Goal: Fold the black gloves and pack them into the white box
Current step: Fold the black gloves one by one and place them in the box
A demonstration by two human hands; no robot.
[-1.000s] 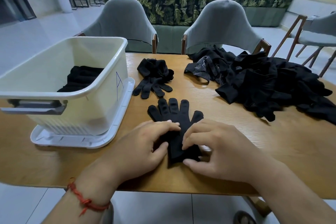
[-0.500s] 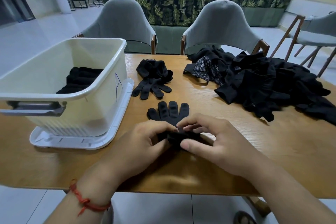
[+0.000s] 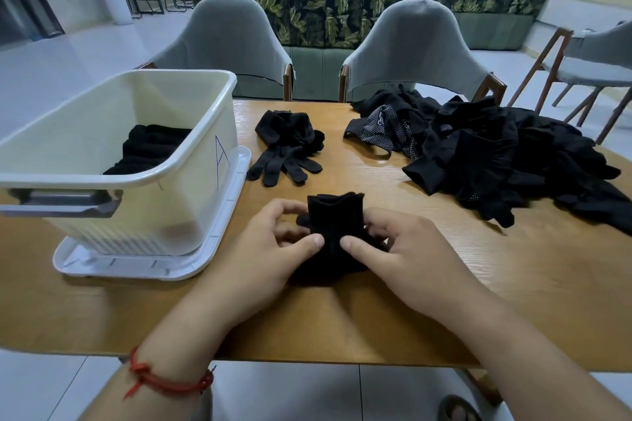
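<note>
A second ago the black knit glove lay flat with its fingers spread away from the person. Now its cuff end stands turned up and those fingers are covered. Both forearms reach in over the near edge of the light wooden table. The left hand and right hand flank the glove, thumbs pressed on its near face, fingers curled at its sides, gripping it. It sits right of the white plastic box, which holds folded black gloves.
</note>
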